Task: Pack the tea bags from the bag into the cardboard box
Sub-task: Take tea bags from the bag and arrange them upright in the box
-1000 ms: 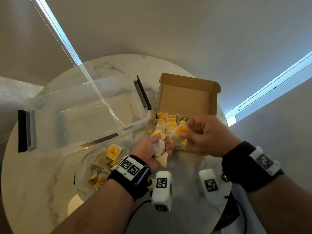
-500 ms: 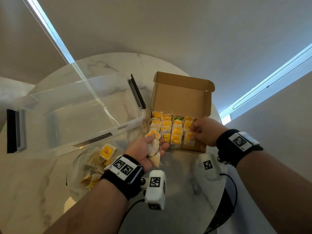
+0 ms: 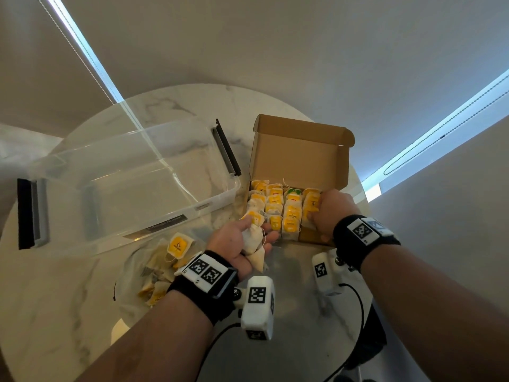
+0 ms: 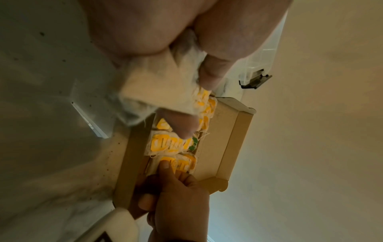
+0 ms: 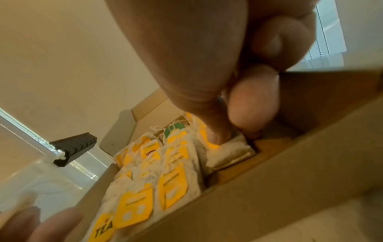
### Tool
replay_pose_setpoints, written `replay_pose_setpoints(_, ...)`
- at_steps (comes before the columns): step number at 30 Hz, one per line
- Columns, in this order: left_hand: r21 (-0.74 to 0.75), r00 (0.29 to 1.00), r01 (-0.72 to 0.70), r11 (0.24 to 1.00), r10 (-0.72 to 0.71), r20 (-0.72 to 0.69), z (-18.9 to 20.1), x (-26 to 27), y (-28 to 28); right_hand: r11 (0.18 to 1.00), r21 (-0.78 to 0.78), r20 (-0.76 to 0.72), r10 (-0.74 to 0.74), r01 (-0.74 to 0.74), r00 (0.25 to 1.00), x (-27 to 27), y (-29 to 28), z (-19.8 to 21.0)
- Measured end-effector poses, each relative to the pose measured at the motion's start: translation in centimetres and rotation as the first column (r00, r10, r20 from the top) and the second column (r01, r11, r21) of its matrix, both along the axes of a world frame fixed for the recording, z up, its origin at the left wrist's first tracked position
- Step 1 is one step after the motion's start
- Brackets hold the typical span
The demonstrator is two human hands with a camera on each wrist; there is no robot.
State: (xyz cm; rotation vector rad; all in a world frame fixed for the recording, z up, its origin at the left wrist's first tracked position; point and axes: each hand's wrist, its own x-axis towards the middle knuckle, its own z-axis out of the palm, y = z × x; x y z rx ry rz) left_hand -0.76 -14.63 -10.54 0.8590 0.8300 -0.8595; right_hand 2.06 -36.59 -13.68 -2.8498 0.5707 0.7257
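The open cardboard box (image 3: 297,161) stands on the table with several yellow-tagged tea bags (image 3: 275,208) packed in rows; one tag is green. My left hand (image 3: 234,238) grips a small bunch of tea bags (image 3: 252,238) at the box's front left corner. My right hand (image 3: 327,210) is inside the box at its right side, thumb and curled fingers pinching a tea bag (image 5: 230,149) in the right-hand row. The clear plastic bag (image 3: 137,271) lies left of my left wrist with several loose tea bags (image 3: 176,246) in it.
A large clear plastic bin (image 3: 220,199) with black latches sits left of the box, close to it. The round marble table (image 3: 41,299) ends just behind and right of the box. A black cable (image 3: 358,299) trails near the front right edge.
My right hand carried a tea bag from above the box's front down into the right-hand row and moved further back along it. The left hand kept its bunch almost still.
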Motion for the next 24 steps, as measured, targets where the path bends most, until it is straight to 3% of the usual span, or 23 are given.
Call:
replay_pose_setpoints(7,0.013,0.999,-0.044,0.999,0.044,-0.005,0.7,-0.6,-0.3,0.978,0.146,0.106,-0.167,0.151,0.98,-0.8,0.4,2.1)
replay_pose_setpoints(9,-0.004,0.997,-0.082,0.997,0.082,0.006,1.1,-0.5,-0.5,0.985,0.156,0.246,-0.114,0.077,0.962,-2.1,1.0,4.4)
replay_pose_setpoints(11,-0.036,0.989,-0.145,0.989,0.146,0.017,1.6,-0.2,-0.8,0.961,0.274,0.346,-0.062,-0.038,0.936,-4.0,2.5,6.7)
replay_pose_setpoints(13,-0.081,0.983,-0.179,0.98,0.182,0.026,1.9,0.0,-1.2,0.823,0.564,0.265,-0.099,-0.071,0.959,-6.2,4.7,8.2)
replay_pose_setpoints(15,-0.141,0.983,-0.172,0.975,0.179,0.035,2.1,0.2,-1.5,0.573,0.818,0.066,-0.19,0.056,0.979,-7.5,6.3,8.4)
replay_pose_setpoints(16,-0.17,0.984,-0.166,0.971,0.176,0.041,2.3,0.2,-1.7,0.498,0.861,0.013,-0.216,0.099,0.976,-7.7,6.6,8.1)
replay_pose_setpoints(21,-0.229,0.947,-0.282,0.932,0.309,0.089,2.3,0.0,-2.2,0.439,0.888,0.025,-0.339,0.135,0.94,-7.9,5.7,7.4)
replay_pose_setpoints(24,-0.129,0.945,-0.289,0.949,0.304,0.118,1.5,-0.1,-1.6,0.382,0.906,0.01,-0.443,0.179,0.897,-8.0,4.4,7.9)
